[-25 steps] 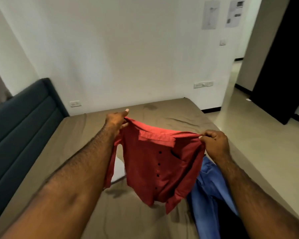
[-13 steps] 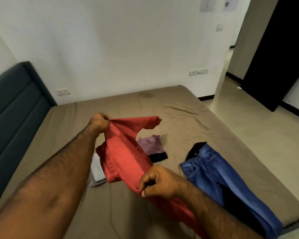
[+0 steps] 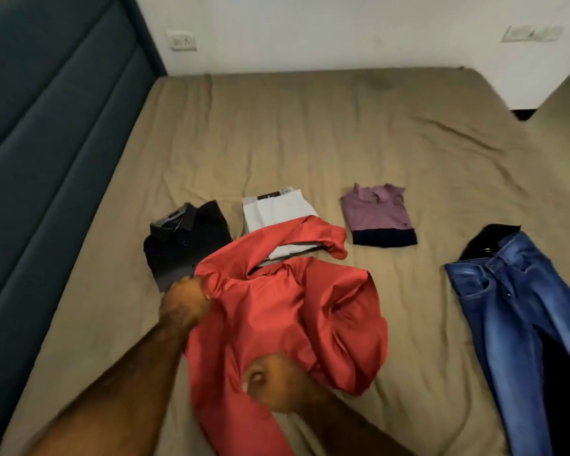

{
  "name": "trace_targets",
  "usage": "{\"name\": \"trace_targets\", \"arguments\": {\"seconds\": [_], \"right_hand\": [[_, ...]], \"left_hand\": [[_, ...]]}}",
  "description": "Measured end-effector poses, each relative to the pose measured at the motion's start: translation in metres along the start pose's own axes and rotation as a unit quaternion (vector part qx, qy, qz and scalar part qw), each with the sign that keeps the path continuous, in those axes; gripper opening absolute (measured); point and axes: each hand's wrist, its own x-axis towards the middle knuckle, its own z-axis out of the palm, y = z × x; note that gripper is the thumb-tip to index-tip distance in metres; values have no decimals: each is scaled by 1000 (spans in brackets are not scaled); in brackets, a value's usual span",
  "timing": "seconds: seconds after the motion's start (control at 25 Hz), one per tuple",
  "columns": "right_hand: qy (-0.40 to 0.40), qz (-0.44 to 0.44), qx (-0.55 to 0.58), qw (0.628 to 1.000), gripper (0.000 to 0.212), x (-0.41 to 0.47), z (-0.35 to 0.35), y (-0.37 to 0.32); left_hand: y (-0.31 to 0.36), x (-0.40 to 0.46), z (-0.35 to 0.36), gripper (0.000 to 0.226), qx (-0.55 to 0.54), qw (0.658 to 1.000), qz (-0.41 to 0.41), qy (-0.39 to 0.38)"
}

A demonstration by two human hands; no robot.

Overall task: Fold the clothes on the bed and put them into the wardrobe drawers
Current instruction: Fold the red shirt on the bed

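the red shirt (image 3: 287, 311) lies crumpled and billowed on the near middle of the bed (image 3: 310, 133), one sleeve flung far over the folded white garment (image 3: 270, 212). left of that sits a folded dark shirt (image 3: 185, 238), right of it a folded purple top (image 3: 375, 212) resting on something dark (navy, perhaps). blue jeans (image 3: 520, 317) lie unfolded at the right, waistband far, over a black garment (image 3: 481, 241).

On the bed (image 3: 310, 133), three folded piles sit in a row — dark shirt (image 3: 185, 238) left, white garment (image 3: 273, 215) middle, purple top (image 3: 375, 215) right — jeans (image 3: 514, 311) far right, loose shirt (image 3: 277, 311) nearest, overlapping the middle pile.
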Motion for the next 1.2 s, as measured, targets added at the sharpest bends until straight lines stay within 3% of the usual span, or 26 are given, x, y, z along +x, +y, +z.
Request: {"name": "trace_targets", "arguments": {"seconds": [0.12, 0.16, 0.24, 0.32, 0.4, 0.48, 0.56, 0.64, 0.72, 0.8, 0.84, 0.88, 0.96, 1.0, 1.08, 1.12, 1.2], "right_hand": [[27, 182, -31, 982, 15, 2, -5, 75], [32, 200, -45, 978, 17, -1, -5, 103], [94, 176, -83, 976, 39, -7, -12, 146], [129, 151, -113, 974, 55, -10, -7, 176], [106, 126, -127, 978, 57, -9, 2, 205], [54, 78, -162, 982, 80, -5, 15, 237], [3, 69, -160, 985, 94, 2, 29, 256], [-27, 54, -140, 988, 88, 7, 40, 273], [-24, 35, -162, 986, 65, 9, 43, 283], [65, -33, -190, 979, 36, 7, 44, 288], [100, -46, -186, 976, 29, 3, 39, 289], [149, -44, -180, 971, 25, 4, 32, 294], [147, 62, -127, 979, 25, 2, 11, 298], [106, 79, -89, 987, 32, -3, 4, 297], [41, 18, -23, 999, 46, -9, -2, 296], [12, 17, 10, 1000, 43, -10, -4, 295], [29, 87, 6, 996, 15, -8, -15, 291]], "left_hand": [[-9, -24, 70, 38, -22, 993, 61, -97], [-13, -25, 112, 46, -35, 988, 79, -131], [2, -45, 152, 59, -55, 976, 107, -179], [20, -70, 186, 48, -52, 969, 123, -207], [38, -89, 220, 45, -45, 970, 125, -202], [52, -102, 255, 65, -71, 971, 117, -197], [60, -111, 277, 73, -177, 966, 60, -177], [76, -114, 294, 62, -300, 944, -34, -134], [97, -112, 301, 47, -356, 920, -129, -95], [107, -104, 303, 33, -382, 892, -219, -106], [113, -104, 305, 37, -420, 864, -254, -115], [116, -100, 308, 40, -449, 849, -255, -115], [132, -107, 308, 29, -514, 825, -183, -149], [145, -112, 302, 21, -551, 803, -123, -189], [167, -121, 290, 8, -597, 768, -31, -227], [177, -121, 285, 8, -612, 760, -25, -219], [179, -107, 283, 29, -614, 767, -102, -157]]}}
